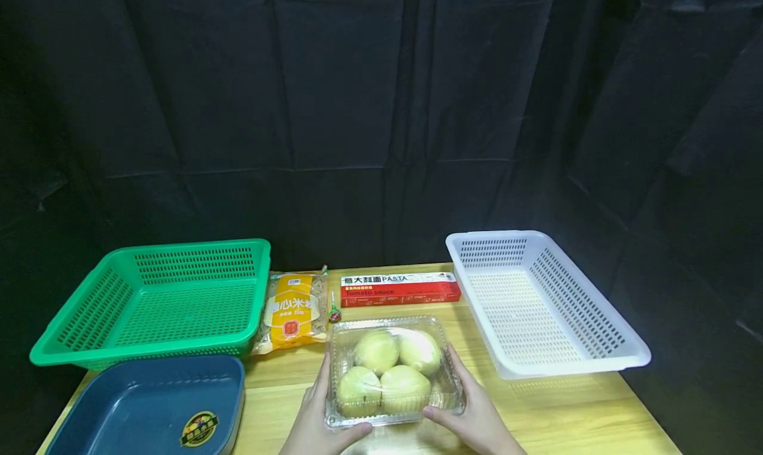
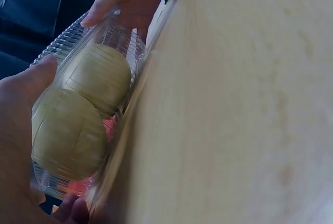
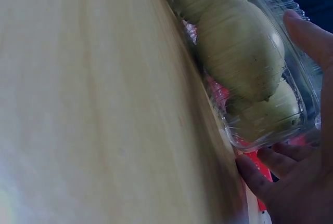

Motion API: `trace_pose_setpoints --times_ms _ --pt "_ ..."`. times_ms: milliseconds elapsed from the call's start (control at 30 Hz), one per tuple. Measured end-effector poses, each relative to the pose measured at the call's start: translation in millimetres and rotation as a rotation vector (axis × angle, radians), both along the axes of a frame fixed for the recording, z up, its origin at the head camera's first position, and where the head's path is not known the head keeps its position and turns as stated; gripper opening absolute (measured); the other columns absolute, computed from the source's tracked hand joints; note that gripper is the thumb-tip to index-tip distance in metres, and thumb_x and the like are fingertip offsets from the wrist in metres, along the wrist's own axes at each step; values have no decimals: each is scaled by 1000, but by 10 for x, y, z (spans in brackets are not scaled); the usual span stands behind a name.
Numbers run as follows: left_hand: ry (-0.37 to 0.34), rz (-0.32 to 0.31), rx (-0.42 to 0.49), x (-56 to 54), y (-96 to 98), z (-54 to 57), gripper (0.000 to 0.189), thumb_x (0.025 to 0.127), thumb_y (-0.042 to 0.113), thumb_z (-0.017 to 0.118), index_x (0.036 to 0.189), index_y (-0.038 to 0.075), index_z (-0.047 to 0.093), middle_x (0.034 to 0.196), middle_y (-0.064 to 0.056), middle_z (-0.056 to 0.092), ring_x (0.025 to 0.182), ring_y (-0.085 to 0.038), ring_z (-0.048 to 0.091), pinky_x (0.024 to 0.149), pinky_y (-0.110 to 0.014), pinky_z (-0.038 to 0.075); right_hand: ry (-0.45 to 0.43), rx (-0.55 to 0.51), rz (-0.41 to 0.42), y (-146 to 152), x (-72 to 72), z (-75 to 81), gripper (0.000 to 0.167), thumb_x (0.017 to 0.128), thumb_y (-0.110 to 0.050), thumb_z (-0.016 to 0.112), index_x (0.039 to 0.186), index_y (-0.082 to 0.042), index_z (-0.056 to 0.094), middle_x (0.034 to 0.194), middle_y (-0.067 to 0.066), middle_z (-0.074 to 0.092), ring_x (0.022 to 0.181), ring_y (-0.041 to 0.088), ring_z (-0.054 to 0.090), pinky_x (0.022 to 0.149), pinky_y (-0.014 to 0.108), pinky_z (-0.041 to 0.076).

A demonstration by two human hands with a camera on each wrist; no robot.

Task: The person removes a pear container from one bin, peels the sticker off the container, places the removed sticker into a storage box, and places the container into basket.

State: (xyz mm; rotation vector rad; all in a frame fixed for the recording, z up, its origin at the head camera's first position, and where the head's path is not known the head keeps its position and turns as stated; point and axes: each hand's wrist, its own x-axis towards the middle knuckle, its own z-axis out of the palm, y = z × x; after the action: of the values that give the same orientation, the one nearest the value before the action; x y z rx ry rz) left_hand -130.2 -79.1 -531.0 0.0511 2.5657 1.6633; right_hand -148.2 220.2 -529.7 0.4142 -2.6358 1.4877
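A clear plastic clamshell box (image 1: 393,428) of pale yellow-green round fruits (image 1: 405,387) is at the front middle of the table. My left hand (image 1: 318,408) grips its left side, thumb along the near edge. On the opposite side my right hand (image 1: 477,412) holds it the same way, thumb at the near right corner. Seen from the left wrist, the fruits (image 2: 70,133) press close under the ribbed lid, and the box is low over the wood. The right wrist view has the fingers (image 3: 281,164) curling round the box's lower edge.
Behind the box lie a yellow-labelled bag (image 1: 292,312), a small lollipop (image 1: 334,314) and a red-and-white pasta box (image 1: 401,291). A green basket (image 1: 197,344) and a dark blue tray (image 1: 229,428) stand on the left; a white basket (image 1: 566,369) is on the right. Black cloth (image 1: 334,110) hangs behind.
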Motion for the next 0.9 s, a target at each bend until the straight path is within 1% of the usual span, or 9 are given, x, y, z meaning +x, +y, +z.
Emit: trace_pose_setpoints --times_ms 100,167,333,467,633,733,833,900 --pt "31 5 -17 2 1 -14 141 66 53 99 173 24 12 165 -27 38 145 -52 36 110 -77 39 6 -4 -1 6 -15 -3 114 83 -26 92 169 -4 20 170 28 26 151 55 32 115 72 28" --pt "38 12 -22 6 3 -15 141 64 52 100 172 24 14 164 -27 39 145 -51 35 110 -76 40 4 -6 -1 11 -23 -11 113 84 -26 91 169 -4 20 170 28 26 151 55 31 116 72 28" --pt "18 22 -11 11 3 7 141 63 50 102 172 25 16 163 -26 41 145 -48 36 112 -74 40 11 4 -2 21 -34 -36 112 85 -28 90 169 -3 19 170 29 26 150 55 33 115 72 30" --pt "9 22 -8 12 8 26 142 62 49 102 172 21 17 162 -27 41 145 -48 37 113 -73 39 24 15 -15 18 -31 -44 112 84 -29 91 169 -3 21 169 28 28 150 54 35 115 70 31" --pt "2 22 -14 17 11 34 142 62 49 103 172 17 17 161 -31 38 144 -50 38 112 -73 39 30 20 -29 5 -18 -30 112 83 -29 92 168 -2 23 168 26 31 149 51 39 116 66 31" --pt "18 22 -23 21 10 26 142 62 47 103 171 14 18 162 -33 35 144 -52 37 112 -74 40 30 22 -34 1 -10 -21 112 83 -29 92 167 -1 24 168 27 31 149 52 39 116 67 31" --pt "41 18 -30 26 11 23 141 63 46 102 171 13 18 163 -33 33 144 -52 37 110 -75 40 37 21 -27 -4 5 -2 112 83 -28 92 167 -1 24 168 26 32 149 52 39 116 68 32" --pt "43 17 -25 22 11 26 141 64 45 102 171 13 18 163 -33 33 144 -52 37 111 -74 40 52 28 -22 -5 10 2 112 82 -27 92 167 -1 24 168 27 32 148 53 40 115 69 32"
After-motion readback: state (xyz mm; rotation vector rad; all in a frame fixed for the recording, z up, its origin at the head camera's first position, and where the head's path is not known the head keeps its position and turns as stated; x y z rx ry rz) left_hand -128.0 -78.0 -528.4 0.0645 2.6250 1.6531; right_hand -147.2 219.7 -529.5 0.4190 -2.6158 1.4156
